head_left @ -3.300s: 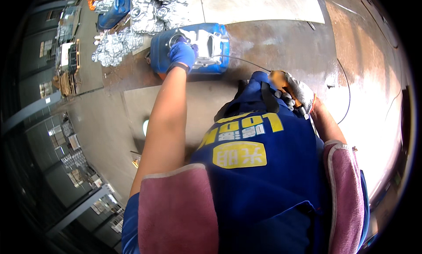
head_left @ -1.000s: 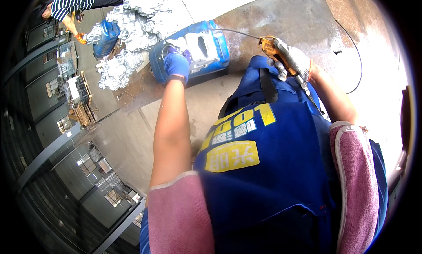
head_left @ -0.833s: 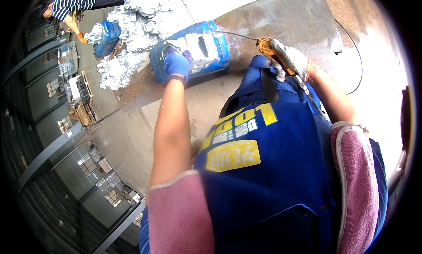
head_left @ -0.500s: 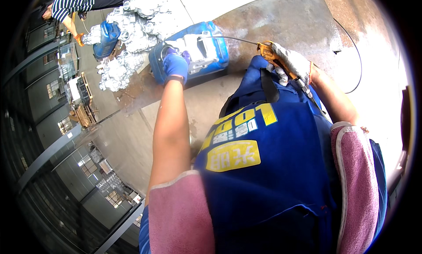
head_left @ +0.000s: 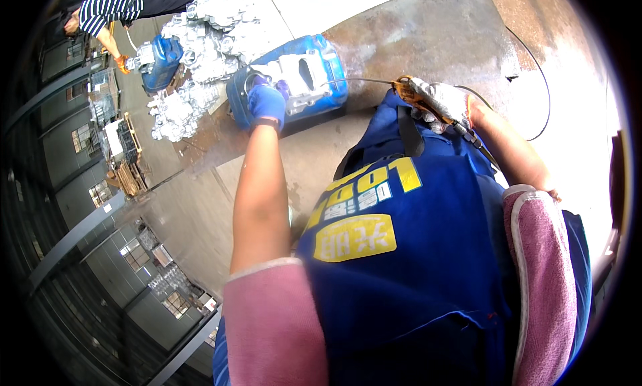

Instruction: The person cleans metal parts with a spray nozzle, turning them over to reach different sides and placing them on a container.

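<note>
A silvery metal casting (head_left: 294,75) with round and oblong openings lies on a blue plastic drum (head_left: 336,68) on its side. My left hand (head_left: 267,102), in a blue glove, has its fingers curled over the casting's left part, by a round opening. My right hand (head_left: 445,100), in a whitish work glove, is wrapped round an orange hand-held power tool (head_left: 405,92) above my thigh. From the tool's front a long thin rod (head_left: 364,80) reaches left to the casting's oblong opening. Whether its tip touches the metal, I cannot tell.
Piled silvery castings (head_left: 217,28) lie beyond the drum, with more castings (head_left: 180,108) to its left. At the far left a person in a striped top (head_left: 110,8) reaches an orange-gloved hand (head_left: 122,63) toward a second blue drum (head_left: 164,55). A dark cable or hose (head_left: 548,85) curves across the floor at right.
My right hand has rolled and dropped slightly, bringing the orange power tool and its rod nearer to me. My left hand stays on the casting, which has barely shifted.
</note>
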The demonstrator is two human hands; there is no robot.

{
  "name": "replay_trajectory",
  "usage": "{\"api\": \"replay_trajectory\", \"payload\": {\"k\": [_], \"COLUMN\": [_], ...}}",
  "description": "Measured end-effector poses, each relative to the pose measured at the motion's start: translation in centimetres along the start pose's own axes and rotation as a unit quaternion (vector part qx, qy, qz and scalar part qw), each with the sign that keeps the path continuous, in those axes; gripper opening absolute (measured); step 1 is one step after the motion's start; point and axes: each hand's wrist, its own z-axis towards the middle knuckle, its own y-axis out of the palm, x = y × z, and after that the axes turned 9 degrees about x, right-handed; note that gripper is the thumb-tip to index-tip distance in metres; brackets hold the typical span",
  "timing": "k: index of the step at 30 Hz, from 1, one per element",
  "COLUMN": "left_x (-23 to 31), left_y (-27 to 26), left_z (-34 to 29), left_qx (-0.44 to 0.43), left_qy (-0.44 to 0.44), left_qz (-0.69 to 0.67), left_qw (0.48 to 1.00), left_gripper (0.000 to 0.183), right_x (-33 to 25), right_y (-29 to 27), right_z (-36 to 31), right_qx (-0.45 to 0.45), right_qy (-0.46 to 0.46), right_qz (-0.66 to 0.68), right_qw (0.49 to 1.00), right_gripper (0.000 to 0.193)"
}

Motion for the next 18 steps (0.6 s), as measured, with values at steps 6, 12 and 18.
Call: {"api": "replay_trajectory", "payload": {"k": [6, 12, 18], "left_x": [-0.1, -3.5, -4.8], "left_y": [0.7, 3.9, 0.3], "left_z": [1.5, 3.4, 1.8], "left_qx": [-0.051, -0.008, -0.118], "left_qy": [-0.092, -0.157, 0.033], "left_qz": [-0.002, -0.109, 0.098], "left_qw": [0.994, 0.981, 0.988], "left_gripper": [0.066, 0.064, 0.054], "right_x": [-2.5, -1.9, -2.1], "right_y": [1.1, 0.3, 0.7], "right_z": [-2.3, -2.3, -2.1], "right_qx": [0.108, -0.066, -0.098], "right_qy": [-0.054, -0.036, -0.061], "right_qz": [0.088, 0.294, 0.275], "right_qw": [0.989, 0.953, 0.954], "right_gripper": [0.059, 0.044, 0.044]}}
